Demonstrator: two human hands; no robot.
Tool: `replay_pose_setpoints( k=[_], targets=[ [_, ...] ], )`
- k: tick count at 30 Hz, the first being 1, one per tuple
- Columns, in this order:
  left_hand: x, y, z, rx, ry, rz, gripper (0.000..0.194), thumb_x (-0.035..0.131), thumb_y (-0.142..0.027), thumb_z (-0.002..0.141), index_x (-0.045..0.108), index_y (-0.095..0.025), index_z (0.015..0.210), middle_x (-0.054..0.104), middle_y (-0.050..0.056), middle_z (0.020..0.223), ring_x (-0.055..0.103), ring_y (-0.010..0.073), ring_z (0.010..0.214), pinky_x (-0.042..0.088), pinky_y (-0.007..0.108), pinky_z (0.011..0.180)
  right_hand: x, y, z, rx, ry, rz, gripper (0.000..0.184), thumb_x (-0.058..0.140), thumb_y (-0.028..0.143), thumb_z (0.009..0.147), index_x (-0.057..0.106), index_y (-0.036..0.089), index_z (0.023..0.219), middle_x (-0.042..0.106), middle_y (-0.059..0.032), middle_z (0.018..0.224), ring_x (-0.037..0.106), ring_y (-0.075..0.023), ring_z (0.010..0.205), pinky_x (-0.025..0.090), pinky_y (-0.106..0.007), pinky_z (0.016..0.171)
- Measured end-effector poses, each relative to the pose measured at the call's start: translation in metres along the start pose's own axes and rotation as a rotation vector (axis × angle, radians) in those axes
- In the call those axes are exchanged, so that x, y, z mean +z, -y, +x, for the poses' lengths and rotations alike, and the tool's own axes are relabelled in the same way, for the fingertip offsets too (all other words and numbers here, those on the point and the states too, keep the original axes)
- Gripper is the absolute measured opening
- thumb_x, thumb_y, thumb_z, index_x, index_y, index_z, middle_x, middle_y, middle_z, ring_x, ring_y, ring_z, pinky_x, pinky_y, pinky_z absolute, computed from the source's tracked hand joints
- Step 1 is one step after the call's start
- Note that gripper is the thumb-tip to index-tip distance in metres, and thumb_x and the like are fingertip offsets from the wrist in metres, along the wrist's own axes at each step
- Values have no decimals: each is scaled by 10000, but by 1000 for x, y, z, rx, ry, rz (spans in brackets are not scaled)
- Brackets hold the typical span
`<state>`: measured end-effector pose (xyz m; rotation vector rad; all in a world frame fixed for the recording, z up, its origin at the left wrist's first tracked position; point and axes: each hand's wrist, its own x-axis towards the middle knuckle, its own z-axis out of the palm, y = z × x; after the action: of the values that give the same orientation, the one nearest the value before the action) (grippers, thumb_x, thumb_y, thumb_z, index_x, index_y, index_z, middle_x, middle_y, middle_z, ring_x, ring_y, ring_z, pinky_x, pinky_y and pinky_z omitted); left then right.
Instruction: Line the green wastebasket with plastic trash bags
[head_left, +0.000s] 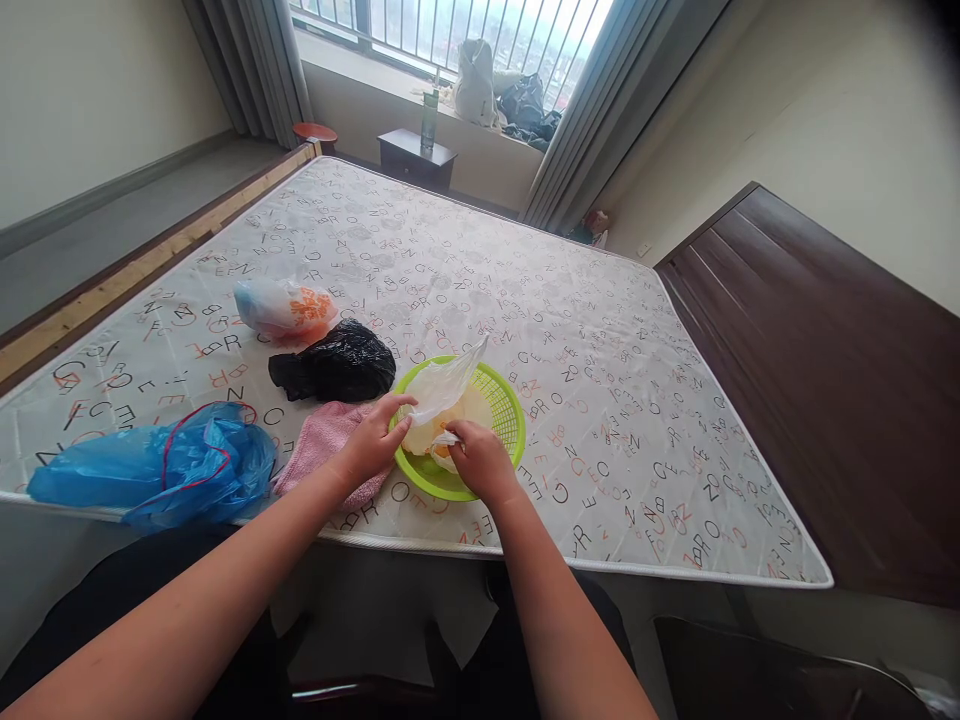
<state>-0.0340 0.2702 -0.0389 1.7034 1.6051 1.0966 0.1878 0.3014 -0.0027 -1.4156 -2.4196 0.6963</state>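
Observation:
A green plastic basket (510,410) with slotted sides sits near the front edge of the mattress. Inside it lies a whitish plastic bag (444,388) with some orange showing through; what it contains is hard to make out. My left hand (375,440) pinches the bag at the basket's left rim. My right hand (480,458) grips another part of the bag, its closed fingers over the basket's front right. A pink cloth (319,440) lies under my left wrist, just left of the basket.
A black plastic bag (337,362), a white bag with orange print (289,308) and a blue plastic bag (150,465) lie on the left of the letter-patterned mattress (600,400). A dark headboard (817,390) stands at right. Beyond is a small nightstand (415,160) bearing a bottle (429,120).

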Motion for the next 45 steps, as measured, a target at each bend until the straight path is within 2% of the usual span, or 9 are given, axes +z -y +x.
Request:
replay_pose_setpoints(
  k=[10, 28, 45],
  targets=[
    [2, 3, 0, 27, -18, -3, 321, 479, -334, 951, 623, -201, 1205, 660, 82, 1252, 601, 253, 1221, 464, 439, 1118, -2, 4, -1, 15, 52, -29, 270, 522, 197, 949, 698, 260, 1143, 754, -36, 1180, 697, -208, 1051, 470, -292, 914],
    [2, 1, 0, 15, -13, -18, 329, 477, -344, 945, 616, -196, 1204, 660, 83, 1241, 602, 244, 1211, 464, 421, 1111, -2, 5, -1, 28, 55, -17, 281, 522, 195, 943, 696, 264, 1153, 751, -30, 1187, 693, -206, 1050, 470, -289, 911],
    [1, 1, -1, 2, -25, 4, 337, 473, -341, 936, 621, -203, 1206, 659, 88, 1272, 604, 254, 1225, 457, 453, 1128, -2, 6, -1, 33, 65, -36, 305, 524, 183, 941, 692, 269, 1181, 748, -39, 1187, 689, -204, 1055, 469, -290, 920]
  ],
)
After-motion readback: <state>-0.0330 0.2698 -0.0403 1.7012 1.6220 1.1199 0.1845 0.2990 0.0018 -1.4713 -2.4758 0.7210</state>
